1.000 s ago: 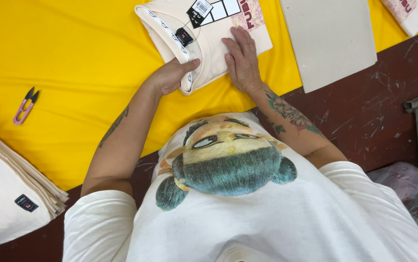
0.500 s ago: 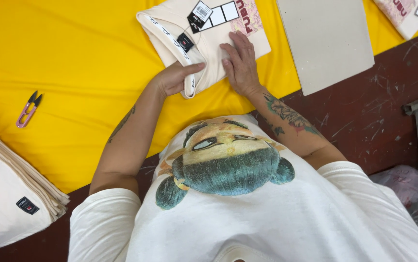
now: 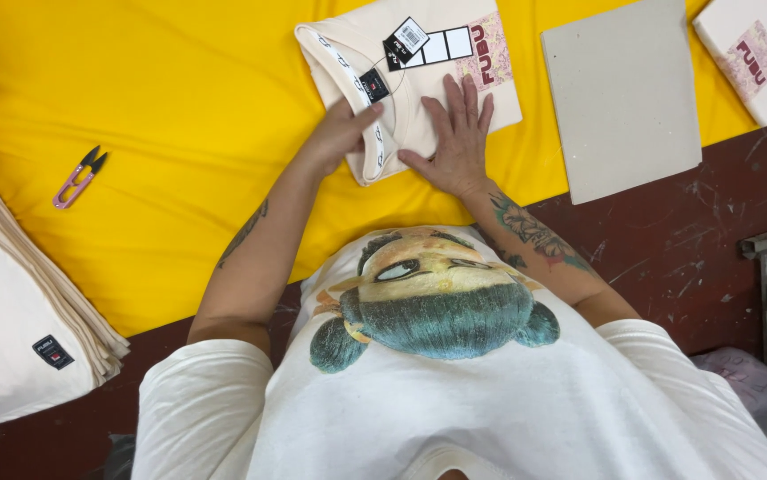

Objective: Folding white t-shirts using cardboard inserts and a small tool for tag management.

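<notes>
Yellow cloth [image 3: 179, 107] lies open beside folded shirt [image 3: 419, 80] under both hands.

Folded shirt [image 3: 419, 80] on cloth [image 3: 179, 107], board [image 3: 623, 98] right of it, snips [image 3: 79, 177] left, stack [image 3: 19, 302] far left.
</notes>
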